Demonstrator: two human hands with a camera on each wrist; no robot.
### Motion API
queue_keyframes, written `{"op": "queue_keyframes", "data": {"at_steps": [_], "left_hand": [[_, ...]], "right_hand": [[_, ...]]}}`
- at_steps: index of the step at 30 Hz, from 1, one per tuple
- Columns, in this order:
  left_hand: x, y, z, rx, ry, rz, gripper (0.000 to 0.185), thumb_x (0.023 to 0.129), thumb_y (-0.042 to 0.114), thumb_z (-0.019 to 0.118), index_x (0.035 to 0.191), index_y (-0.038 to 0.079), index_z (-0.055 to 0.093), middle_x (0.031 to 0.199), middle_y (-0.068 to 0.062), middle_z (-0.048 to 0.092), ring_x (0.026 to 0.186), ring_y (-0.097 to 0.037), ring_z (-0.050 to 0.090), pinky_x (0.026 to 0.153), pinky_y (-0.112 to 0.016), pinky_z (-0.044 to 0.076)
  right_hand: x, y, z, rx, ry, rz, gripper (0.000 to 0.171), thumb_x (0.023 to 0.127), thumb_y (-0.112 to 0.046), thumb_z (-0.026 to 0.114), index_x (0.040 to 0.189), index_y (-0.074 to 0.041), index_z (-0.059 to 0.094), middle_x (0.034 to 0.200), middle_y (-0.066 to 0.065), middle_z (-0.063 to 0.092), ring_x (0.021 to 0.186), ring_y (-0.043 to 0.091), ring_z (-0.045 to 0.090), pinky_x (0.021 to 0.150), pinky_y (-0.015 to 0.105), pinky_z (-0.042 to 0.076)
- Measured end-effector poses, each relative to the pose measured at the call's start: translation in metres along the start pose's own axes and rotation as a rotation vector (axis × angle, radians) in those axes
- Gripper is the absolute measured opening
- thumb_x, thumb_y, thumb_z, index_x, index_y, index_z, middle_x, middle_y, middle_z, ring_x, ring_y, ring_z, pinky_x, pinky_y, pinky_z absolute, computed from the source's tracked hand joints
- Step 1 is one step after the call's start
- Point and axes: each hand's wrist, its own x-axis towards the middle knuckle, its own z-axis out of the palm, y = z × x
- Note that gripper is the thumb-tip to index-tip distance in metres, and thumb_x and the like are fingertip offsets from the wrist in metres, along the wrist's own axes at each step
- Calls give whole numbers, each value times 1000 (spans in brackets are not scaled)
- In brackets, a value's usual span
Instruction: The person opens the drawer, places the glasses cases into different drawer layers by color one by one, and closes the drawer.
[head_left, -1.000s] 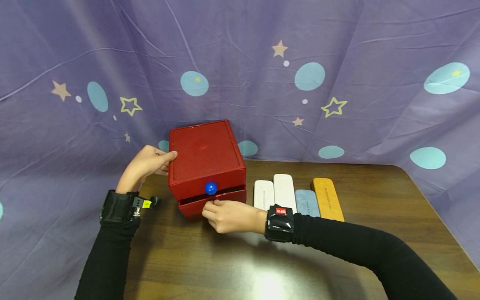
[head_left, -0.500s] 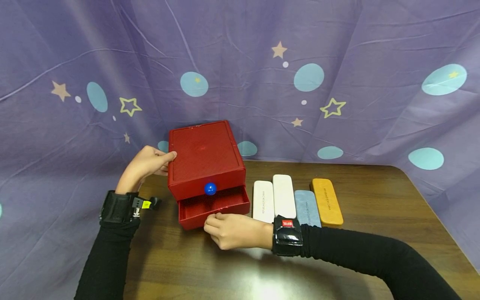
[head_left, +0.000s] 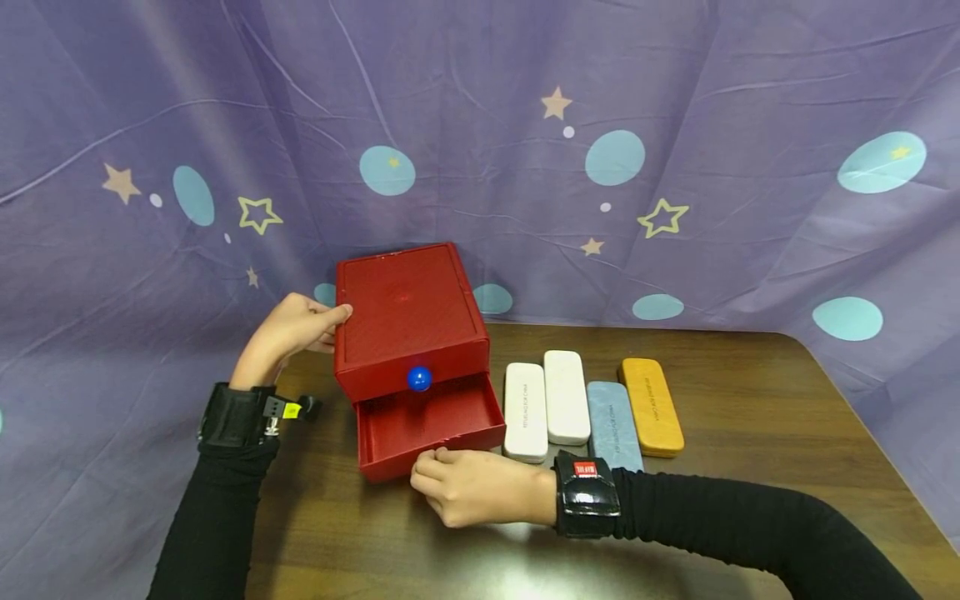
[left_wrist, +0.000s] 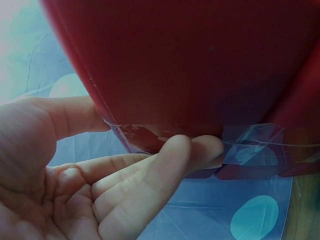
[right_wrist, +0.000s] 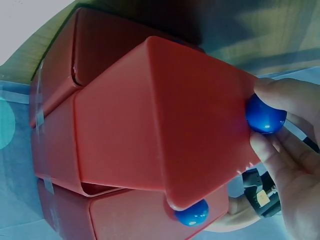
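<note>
A red drawer cabinet (head_left: 408, 304) with stacked drawers stands at the left of the table. My left hand (head_left: 291, 329) grips its left side, thumb on the top edge; in the left wrist view, fingers bend against the red wall. The drawer (head_left: 423, 417) below the top one is pulled out, and its visible inside is bare. My right hand (head_left: 483, 487) is at its front, pinching a blue knob (right_wrist: 267, 115) between thumb and fingers, clearest in the right wrist view. Another blue knob (head_left: 420, 378) sits on the closed top drawer.
To the cabinet's right lie two white oblong cases (head_left: 527, 408), a blue case (head_left: 613, 423) and a yellow case (head_left: 652, 406). My right forearm crosses in front of them. A purple patterned curtain (head_left: 480, 108) hangs behind the wooden table (head_left: 750, 400).
The drawer has slid out toward me from a narrow gap, my right hand moving back with its knob. My left hand has stayed on the cabinet.
</note>
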Motion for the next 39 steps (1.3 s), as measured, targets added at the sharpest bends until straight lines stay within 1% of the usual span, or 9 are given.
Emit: {"op": "queue_keyframes", "data": {"at_steps": [3, 5, 13, 17, 22, 27, 31, 36, 39], "left_hand": [[0, -1, 0, -9, 4, 7, 56, 103, 36, 57, 127, -14, 63, 109, -10, 71, 77, -5, 70, 75, -26, 64], [1, -1, 0, -10, 6, 9, 56, 103, 36, 57, 127, -15, 63, 109, -10, 70, 77, -5, 69, 75, -27, 64], [2, -2, 0, 9, 5, 2, 58, 103, 37, 56, 129, -15, 62, 122, -20, 67, 79, -6, 70, 76, -28, 64], [1, -2, 0, 21, 3, -8, 58, 103, 38, 56, 128, -13, 63, 124, -23, 67, 80, -7, 71, 76, -27, 64], [1, -3, 0, 30, 1, -6, 56, 103, 38, 56, 127, -12, 64, 118, -22, 70, 80, -8, 73, 77, -28, 64], [2, -4, -1, 18, -1, 2, 57, 103, 37, 56, 128, -14, 63, 114, -18, 72, 78, -7, 72, 76, -28, 64], [3, -4, -1, 13, -2, 0, 57, 103, 37, 56, 128, -14, 63, 113, -16, 73, 78, -7, 72, 76, -28, 64], [2, -3, -1, 19, -2, 1, 56, 103, 37, 57, 127, -13, 64, 113, -17, 72, 79, -8, 72, 76, -28, 64], [1, -1, 0, 20, 0, -3, 55, 103, 37, 57, 126, -12, 65, 113, -16, 72, 80, -8, 72, 76, -28, 64]], "right_hand": [[-1, -2, -5, 6, -9, -4, 25, 101, -13, 53, 100, -20, 77, 102, 0, 62, 99, 16, 61, 87, 22, 58], [-2, -4, -8, 16, -15, -7, 25, 101, -13, 52, 100, -20, 76, 103, 0, 62, 99, 16, 61, 87, 23, 58], [-4, -13, -19, 63, 14, -20, 27, 101, -15, 50, 94, -22, 75, 102, 0, 62, 99, 15, 61, 86, 24, 57], [-6, -17, -22, 68, 24, -15, 26, 101, -17, 50, 92, -23, 74, 101, 0, 61, 98, 16, 61, 85, 24, 57], [-7, -23, -25, 68, 39, -16, 25, 101, -19, 51, 92, -24, 74, 100, -1, 61, 97, 16, 61, 86, 23, 56], [-7, -28, -29, 73, 45, -23, 25, 100, -21, 51, 92, -26, 74, 101, 0, 62, 97, 17, 61, 85, 24, 57], [-8, -30, -31, 90, 50, -14, 24, 100, -21, 51, 90, -26, 73, 101, 0, 63, 97, 17, 61, 84, 25, 56], [-9, -34, -33, 98, 64, -3, 23, 99, -21, 52, 88, -25, 72, 99, -1, 62, 96, 16, 61, 83, 24, 55], [-10, -35, -34, 100, 56, 1, 23, 100, -21, 51, 88, -24, 72, 99, -1, 62, 97, 15, 60, 83, 23, 54]]}}
